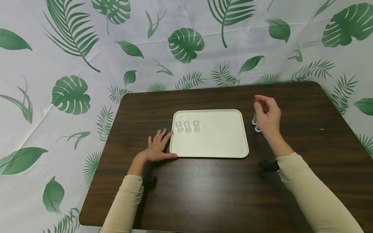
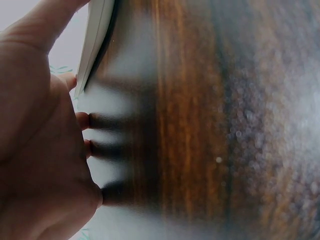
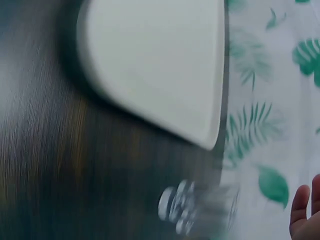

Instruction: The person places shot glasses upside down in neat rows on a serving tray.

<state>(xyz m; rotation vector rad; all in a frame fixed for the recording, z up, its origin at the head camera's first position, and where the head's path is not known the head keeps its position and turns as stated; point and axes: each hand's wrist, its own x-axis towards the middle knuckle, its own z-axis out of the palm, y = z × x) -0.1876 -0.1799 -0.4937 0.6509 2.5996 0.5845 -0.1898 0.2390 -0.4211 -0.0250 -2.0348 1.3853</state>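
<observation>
My left hand point(image 1: 157, 150) lies spread at the left end of a cream tray point(image 1: 215, 142), its thumb at the front corner and index fingertip by the left rim. In the left wrist view its fingertips point(image 2: 86, 148) reach down to the tabletop. Three small clear glass cups point(image 1: 187, 126) stand in a row in the tray's left part. My right hand point(image 1: 269, 118) hovers beyond the tray's right edge, fingers loosely bent and nothing visible between them. Below it, partly hidden by the hand, are more small clear glasses point(image 1: 257, 128), blurred in the right wrist view point(image 3: 200, 207).
The dark wooden table point(image 1: 204, 194) has rounded corners. A white cloth with green leaf prints point(image 1: 157, 64) hangs behind it and along its sides. A black wrist mount point(image 1: 268, 165) sits under the right sleeve, another point(image 1: 150, 181) by the left.
</observation>
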